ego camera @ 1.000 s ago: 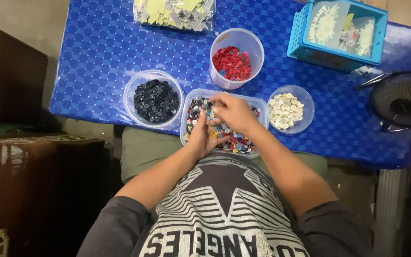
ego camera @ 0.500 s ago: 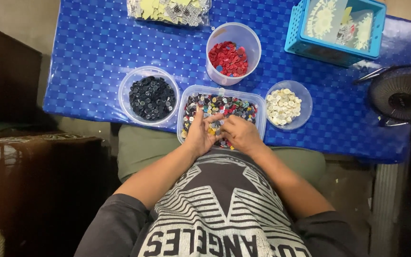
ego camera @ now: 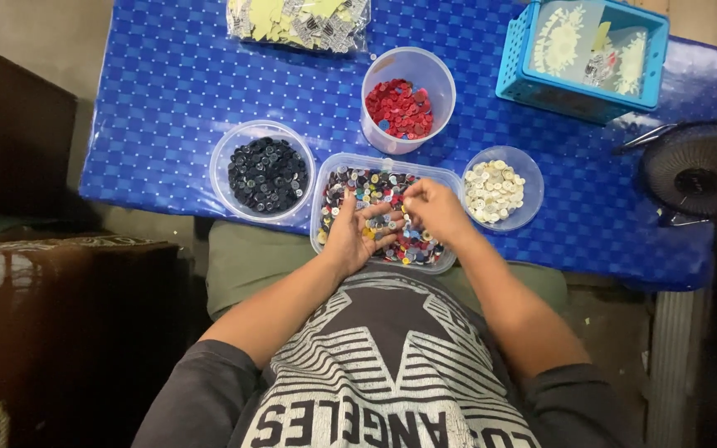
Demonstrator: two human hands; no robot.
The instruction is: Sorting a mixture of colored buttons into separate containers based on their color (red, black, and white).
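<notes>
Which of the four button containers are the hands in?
The rectangular tub of mixed-colour buttons, nearest the person. Both hands are in it; the round black, red and white containers go untouched.

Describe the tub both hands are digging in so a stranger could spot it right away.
On the blue table, look at the near edge, where the left hand and right hand meet. They rest in a clear rectangular tub of mixed-colour buttons. The round tubs beside it each hold one colour: black, red or cream.
</notes>
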